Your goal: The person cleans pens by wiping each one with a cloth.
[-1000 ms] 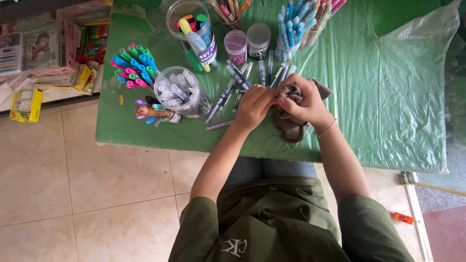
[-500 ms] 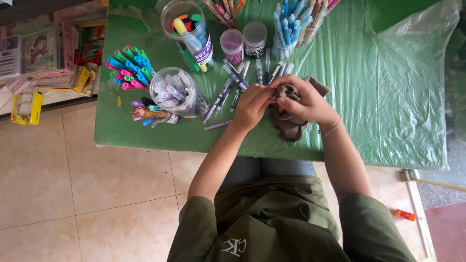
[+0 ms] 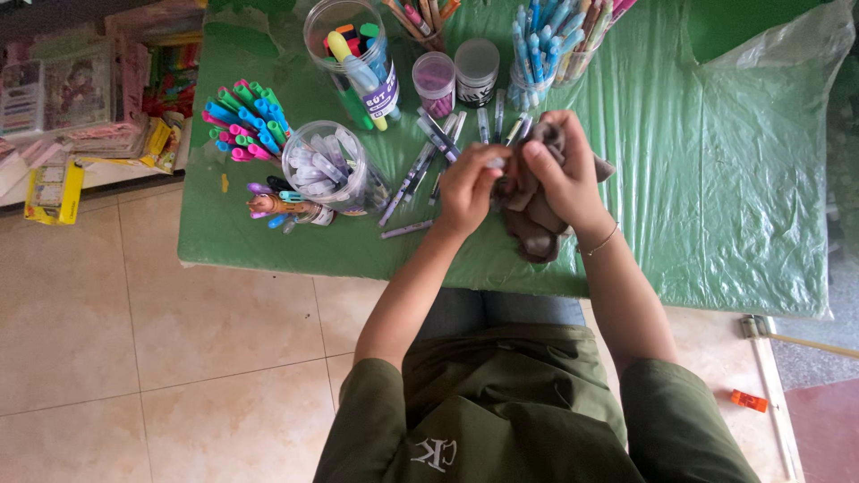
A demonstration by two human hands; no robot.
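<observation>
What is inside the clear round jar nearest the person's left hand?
The clear jar holds a heap of small white and grey pens or correction pens lying jumbled. Those at the bottom are covered by the ones above, so the count cannot be told. The left hand does not touch it.

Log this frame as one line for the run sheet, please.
left hand: holds pen against cloth | right hand: grips brown cloth | loose pens beside hands | green table cover

Bright, even daylight, soft shadows, mild sheen on plastic table cover.
</observation>
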